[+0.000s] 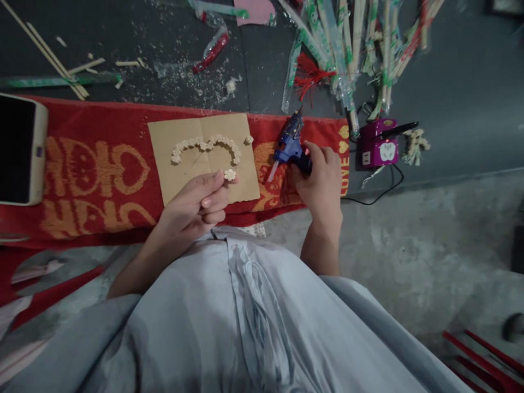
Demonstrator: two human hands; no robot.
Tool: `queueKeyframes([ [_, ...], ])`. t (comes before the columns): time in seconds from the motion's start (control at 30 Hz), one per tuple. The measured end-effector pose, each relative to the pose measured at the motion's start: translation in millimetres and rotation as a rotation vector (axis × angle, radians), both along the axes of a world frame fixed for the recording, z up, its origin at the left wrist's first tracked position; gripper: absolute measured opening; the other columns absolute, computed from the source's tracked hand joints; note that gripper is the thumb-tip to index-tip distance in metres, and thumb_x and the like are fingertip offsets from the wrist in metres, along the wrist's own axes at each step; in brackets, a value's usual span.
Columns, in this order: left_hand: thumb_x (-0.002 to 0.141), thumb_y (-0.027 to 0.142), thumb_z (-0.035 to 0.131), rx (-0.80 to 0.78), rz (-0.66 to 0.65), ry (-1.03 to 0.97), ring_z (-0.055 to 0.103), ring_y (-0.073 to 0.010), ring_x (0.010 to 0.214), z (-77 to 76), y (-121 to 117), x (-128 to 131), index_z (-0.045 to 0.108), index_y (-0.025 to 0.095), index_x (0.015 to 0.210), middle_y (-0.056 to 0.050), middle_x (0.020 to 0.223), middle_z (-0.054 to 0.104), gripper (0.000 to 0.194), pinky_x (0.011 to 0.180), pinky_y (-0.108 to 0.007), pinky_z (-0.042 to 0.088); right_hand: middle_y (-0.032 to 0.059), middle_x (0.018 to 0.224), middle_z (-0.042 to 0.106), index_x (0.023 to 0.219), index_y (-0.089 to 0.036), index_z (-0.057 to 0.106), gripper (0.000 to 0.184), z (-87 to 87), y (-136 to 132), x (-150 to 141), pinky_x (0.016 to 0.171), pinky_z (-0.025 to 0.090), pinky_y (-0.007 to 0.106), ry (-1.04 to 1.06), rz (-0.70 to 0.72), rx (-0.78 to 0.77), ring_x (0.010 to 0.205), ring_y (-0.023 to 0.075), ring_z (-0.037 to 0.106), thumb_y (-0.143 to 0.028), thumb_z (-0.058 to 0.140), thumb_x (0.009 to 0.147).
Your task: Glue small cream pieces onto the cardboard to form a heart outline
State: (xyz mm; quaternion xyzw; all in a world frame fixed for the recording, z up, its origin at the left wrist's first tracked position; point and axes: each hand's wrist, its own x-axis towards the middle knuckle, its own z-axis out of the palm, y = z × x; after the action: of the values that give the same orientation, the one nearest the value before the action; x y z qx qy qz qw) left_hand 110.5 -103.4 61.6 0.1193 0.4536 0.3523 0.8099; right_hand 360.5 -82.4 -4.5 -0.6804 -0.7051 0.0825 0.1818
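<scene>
My left hand [200, 199] pinches a small pale flower-shaped piece [230, 174] between thumb and finger, above the lower edge of a creased brown card [180, 183]. Several similar pieces form a curved double-arch row [223, 140] on that card. One loose piece [248, 141] sits near its right edge. My right hand [317, 180] has its fingers around the handle of a blue hot glue gun [291, 144] on the red towel. The gun's nozzle points away from me, and a clear glue stick [273, 171] sticks out of its rear.
The red towel [98, 125] runs along the dark table's [262, 65] near edge. A phone-like device [20, 150] rests at left, a purple box [379, 144] with a black cable at right. Wrapped chopsticks [352, 38], a red tassel [309, 76] and pale crumbs lie further back.
</scene>
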Motion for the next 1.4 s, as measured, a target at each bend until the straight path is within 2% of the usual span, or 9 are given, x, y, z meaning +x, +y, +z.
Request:
queueKeyframes([
  [0.13,0.081,0.035,0.071,0.007,-0.012,0.019,0.010,-0.0025,0.041,1.6,0,1,0.063,0.016,0.076,0.010,0.050,0.020,0.022,0.035,-0.016,0.010,0.0108,0.113,0.057,0.122,-0.025,0.060,0.032,28.5,-7,-19,0.100,0.044,0.055,0.107,0.079,0.048,0.113,0.0298,0.053,-0.036,0.051,0.093],
  [0.3,0.084,0.034,0.068,0.024,-0.020,0.047,0.012,-0.0022,0.039,4.1,-1,5,0.059,0.016,0.073,0.010,0.048,0.020,0.023,0.035,-0.015,0.012,0.0043,0.100,0.058,0.110,-0.031,0.067,0.026,55.0,-13,-55,0.090,0.052,0.044,0.445,0.405,0.088,0.099,0.0223,0.059,-0.046,0.060,0.090],
  [0.4,0.082,0.032,0.070,0.039,-0.021,0.033,0.014,-0.0020,0.039,5.9,-2,6,0.056,0.016,0.069,0.010,0.047,0.023,0.025,0.036,-0.013,0.014,0.0029,0.095,0.058,0.107,-0.029,0.068,0.027,54.2,-8,-69,0.086,0.054,0.042,0.492,0.498,0.163,0.095,0.0193,0.060,-0.048,0.060,0.090],
  [0.6,0.075,0.030,0.076,0.093,0.018,0.074,0.017,-0.0009,0.041,10.3,-5,7,0.058,0.014,0.064,0.009,0.046,0.028,0.027,0.037,-0.013,0.017,0.0030,0.094,0.060,0.104,-0.023,0.066,0.023,46.1,-1,-74,0.083,0.055,0.038,0.507,0.613,0.316,0.090,0.0160,0.060,-0.041,0.055,0.095],
  [0.77,0.073,0.025,0.078,0.125,0.051,0.110,0.020,-0.0002,0.041,12.1,-8,8,0.063,0.013,0.063,0.008,0.047,0.031,0.022,0.037,-0.014,0.017,0.0030,0.094,0.060,0.102,-0.022,0.066,0.024,45.3,-3,-76,0.083,0.055,0.037,0.560,0.623,0.288,0.090,0.0156,0.061,-0.042,0.054,0.096],
  [1.1,0.058,0.037,0.091,0.179,0.086,0.087,0.024,0.0009,0.038,6.4,-9,6,0.069,0.014,0.064,0.006,0.047,0.043,0.032,0.036,-0.017,0.013,0.0021,0.092,0.062,0.100,-0.022,0.068,0.025,43.2,-5,-79,0.080,0.056,0.034,0.731,0.591,0.156,0.087,0.0143,0.062,-0.044,0.061,0.091],
  [1.2,0.058,0.037,0.090,0.243,0.102,0.138,0.023,-0.0006,0.037,3.6,-10,7,0.070,0.017,0.067,0.008,0.041,0.039,0.030,0.035,-0.018,0.013,0.0002,0.086,0.062,0.093,-0.022,0.069,0.024,40.9,-3,-80,0.074,0.055,0.030,0.815,0.582,0.167,0.082,0.0120,0.061,-0.044,0.060,0.092],
  [1.3,0.059,0.038,0.088,0.328,0.101,0.218,0.025,-0.0014,0.037,1.2,-11,7,0.072,0.018,0.072,0.006,0.044,0.047,0.028,0.035,-0.019,0.014,-0.0002,0.083,0.064,0.089,-0.022,0.070,0.019,40.0,-1,-81,0.070,0.055,0.027,0.906,0.594,0.207,0.080,0.0114,0.061,-0.040,0.065,0.089],
  [1.4,0.063,0.033,0.085,0.492,0.087,0.440,0.031,-0.0029,0.039,1.8,-13,6,0.073,0.019,0.077,0.006,0.047,0.048,0.023,0.036,-0.020,0.020,0.0008,0.088,0.067,0.094,-0.023,0.071,0.015,40.4,0,-80,0.070,0.056,0.027,0.931,0.621,0.234,0.081,0.0122,0.064,-0.037,0.067,0.088],
])
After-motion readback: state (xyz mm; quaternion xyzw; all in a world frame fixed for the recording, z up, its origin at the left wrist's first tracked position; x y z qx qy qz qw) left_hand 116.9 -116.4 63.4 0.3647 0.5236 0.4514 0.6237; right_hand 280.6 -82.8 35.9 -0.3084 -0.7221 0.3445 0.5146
